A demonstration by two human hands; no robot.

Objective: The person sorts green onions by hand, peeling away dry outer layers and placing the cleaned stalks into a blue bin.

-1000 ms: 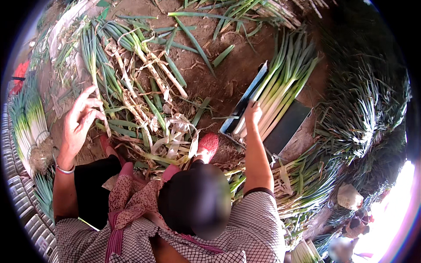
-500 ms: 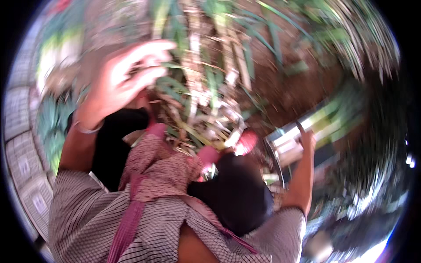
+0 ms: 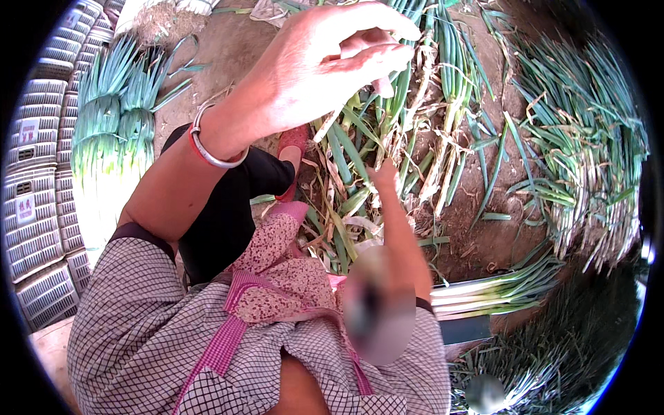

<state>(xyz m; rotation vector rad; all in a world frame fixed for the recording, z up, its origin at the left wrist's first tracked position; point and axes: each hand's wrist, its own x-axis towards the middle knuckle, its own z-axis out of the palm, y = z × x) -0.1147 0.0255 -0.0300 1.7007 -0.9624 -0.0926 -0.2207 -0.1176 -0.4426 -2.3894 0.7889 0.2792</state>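
My left hand is raised at the top middle, fingers curled but apart, with nothing visible between them. It wears a bracelet on the wrist. Below and right of it, my right hand reaches into a loose heap of green onions on the ground between my feet. It touches the stalks; its fingertips are lost among the leaves. More long green onions lie just beyond. To the right, trimmed green onions with white stems lie along a dark flat-sided holder.
Stacked grey plastic crates line the left edge. Tied green onion bundles stand beside them. A large untrimmed pile lies at right, with another dark leafy mass below. Dry scraps litter the brown soil.
My right hand has moved left from beside the trimmed onions into the heap. My left hand sits higher and further right in view. The view has turned and become sharper.
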